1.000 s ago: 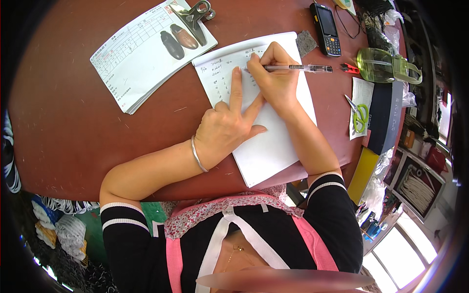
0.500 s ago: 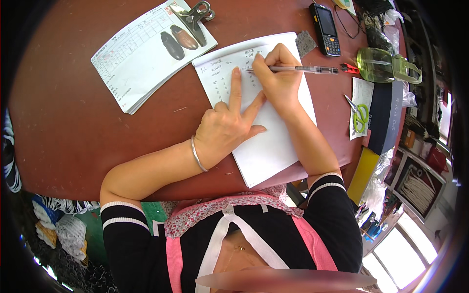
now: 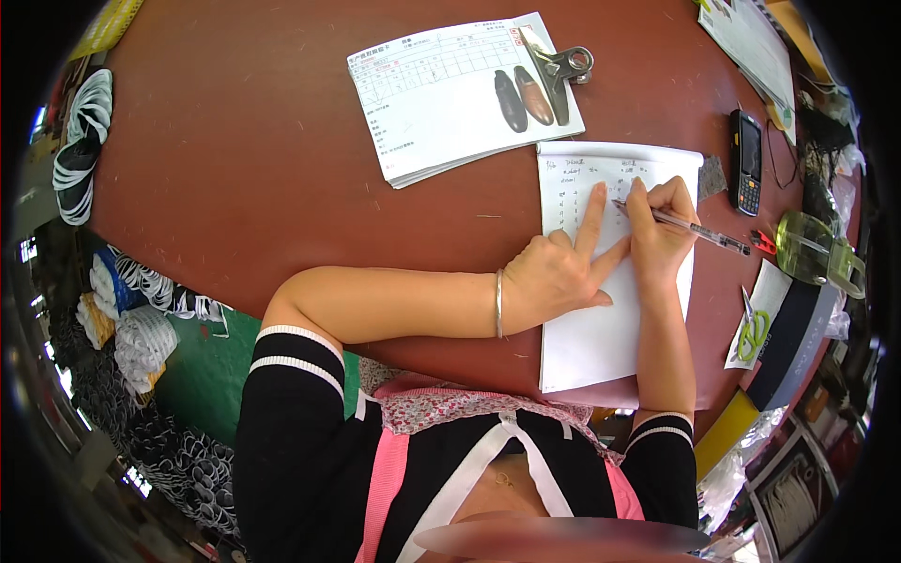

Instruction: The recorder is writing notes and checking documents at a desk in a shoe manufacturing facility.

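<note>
A white writing pad [image 3: 587, 352] with handwritten notes on its upper part lies on the reddish-brown table. My right hand [image 3: 660, 246] grips a clear-barrelled pen [image 3: 702, 230], its tip at the handwriting. Left of it, my left hand [image 3: 552, 280] rests on the pad, fingers spread, index finger pointing up the page and nothing held. A silver bangle [image 3: 499, 302] circles my left wrist. Beyond the pad is a stack of printed forms [image 3: 422, 136] showing two shoes, one black and one brown, held by a large metal bulldog clip [image 3: 563, 73].
To the right are a black handheld scanner [image 3: 746, 159], a green bottle [image 3: 804, 246], a small red tool [image 3: 763, 243] and green-handled scissors [image 3: 754, 333] on paper. A dark box [image 3: 796, 342] sits by the right edge. Bundled laces [image 3: 83, 141] hang at the far left.
The whole view has swung, so the table's things sit farther right in the picture. Both hands keep their places on the pad, the pen still in my right hand.
</note>
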`<state>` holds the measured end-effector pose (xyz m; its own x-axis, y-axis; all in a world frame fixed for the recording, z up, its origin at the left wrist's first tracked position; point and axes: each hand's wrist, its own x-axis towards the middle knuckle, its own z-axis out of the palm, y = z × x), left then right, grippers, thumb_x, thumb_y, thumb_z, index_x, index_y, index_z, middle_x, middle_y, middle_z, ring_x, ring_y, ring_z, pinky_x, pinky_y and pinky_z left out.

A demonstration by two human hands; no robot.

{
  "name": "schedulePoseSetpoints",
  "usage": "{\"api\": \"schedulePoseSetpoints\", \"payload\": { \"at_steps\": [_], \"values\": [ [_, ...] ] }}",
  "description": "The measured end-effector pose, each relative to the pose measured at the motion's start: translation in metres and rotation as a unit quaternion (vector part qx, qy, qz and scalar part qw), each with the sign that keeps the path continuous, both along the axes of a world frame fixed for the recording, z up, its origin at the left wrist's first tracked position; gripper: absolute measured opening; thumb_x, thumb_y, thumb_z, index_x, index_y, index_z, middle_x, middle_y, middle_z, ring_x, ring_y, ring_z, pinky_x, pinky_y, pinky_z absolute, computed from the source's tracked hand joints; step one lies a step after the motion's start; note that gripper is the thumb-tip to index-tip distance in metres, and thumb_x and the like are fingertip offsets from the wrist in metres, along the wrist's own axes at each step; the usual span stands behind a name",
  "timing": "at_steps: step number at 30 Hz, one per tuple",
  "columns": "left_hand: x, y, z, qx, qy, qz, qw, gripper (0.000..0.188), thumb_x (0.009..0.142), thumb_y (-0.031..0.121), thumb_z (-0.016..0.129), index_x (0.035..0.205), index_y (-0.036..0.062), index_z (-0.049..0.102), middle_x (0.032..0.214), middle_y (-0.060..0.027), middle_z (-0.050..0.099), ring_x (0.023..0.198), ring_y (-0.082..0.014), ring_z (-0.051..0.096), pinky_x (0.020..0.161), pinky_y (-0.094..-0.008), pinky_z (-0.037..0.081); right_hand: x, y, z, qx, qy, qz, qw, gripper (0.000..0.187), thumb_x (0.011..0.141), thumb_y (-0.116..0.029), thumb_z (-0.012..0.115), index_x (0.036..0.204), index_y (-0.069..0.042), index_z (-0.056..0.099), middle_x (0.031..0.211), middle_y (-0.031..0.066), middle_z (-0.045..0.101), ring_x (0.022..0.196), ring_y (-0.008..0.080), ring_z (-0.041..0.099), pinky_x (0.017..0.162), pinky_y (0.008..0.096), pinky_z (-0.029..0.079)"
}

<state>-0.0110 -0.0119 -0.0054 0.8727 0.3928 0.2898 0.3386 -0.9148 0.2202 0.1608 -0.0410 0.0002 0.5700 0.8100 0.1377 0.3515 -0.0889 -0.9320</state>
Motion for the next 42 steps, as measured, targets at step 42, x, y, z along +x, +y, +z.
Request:
{"api": "schedulePoseSetpoints", "payload": {
  "at_steps": [42],
  "values": [
    [0.005,-0.001,-0.002,0.011,0.011,0.002,1.000,0.081,0.080,0.068,0.069,0.145,0.0205,0.061,0.147,-0.0461,0.041,0.046,-0.0121,0.053,0.042,-0.0236,0.047,0.008,-0.017,0.010,-0.012,0.033,-0.009,0.999,0.034,0.092,0.003,0.070,0.072,-0.008,0.045,0.064,-0.0021,0.050,0.058,0.0025,0.044,0.051,0.0221,0.036]
  ]
}}
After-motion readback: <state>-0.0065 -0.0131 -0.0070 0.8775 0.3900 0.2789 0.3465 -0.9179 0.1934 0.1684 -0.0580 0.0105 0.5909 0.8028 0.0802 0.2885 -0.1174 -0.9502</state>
